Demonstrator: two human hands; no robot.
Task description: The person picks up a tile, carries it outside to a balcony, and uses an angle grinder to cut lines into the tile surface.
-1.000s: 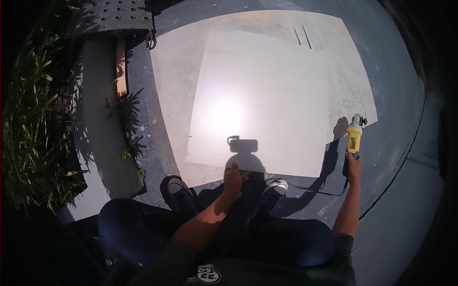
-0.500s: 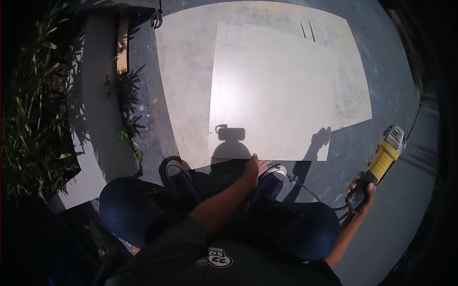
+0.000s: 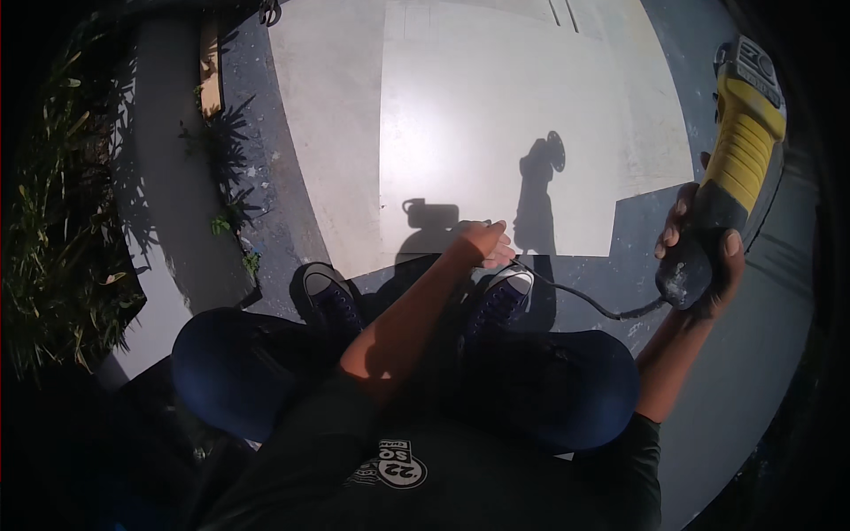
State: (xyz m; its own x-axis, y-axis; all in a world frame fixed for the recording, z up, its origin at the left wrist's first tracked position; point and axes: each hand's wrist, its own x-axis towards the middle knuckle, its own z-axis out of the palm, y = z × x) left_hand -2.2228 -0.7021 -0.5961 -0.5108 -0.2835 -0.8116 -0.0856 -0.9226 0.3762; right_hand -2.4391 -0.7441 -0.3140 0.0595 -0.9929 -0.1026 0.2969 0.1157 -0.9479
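Observation:
My right hand (image 3: 728, 265) is wrapped round the black rear grip of a yellow and black angle grinder (image 3: 742, 164), lifted at the right with its grey head pointing away. A black power cord (image 3: 584, 299) leaves the tool's butt and sags leftward to my left hand (image 3: 487, 243). The fingers of that hand are closed on the cord, above my right shoe and by the near edge of the pale board (image 3: 496, 115). The cord's far end is hidden. On the board falls the grinder's shadow, with a disc outline.
The pale board lies on a larger, stained sheet (image 3: 310, 115) over grey concrete. My shoes (image 3: 332, 296) stand just short of its near edge. Plants (image 3: 57, 195) and a low grey wall (image 3: 168, 168) run along the left, near a wood strip (image 3: 210, 71). Two dark slots mark the far right.
The grinder has risen and moved away from me in my right hand. My left hand has lifted slightly off the board's edge, and the cord now runs up to it.

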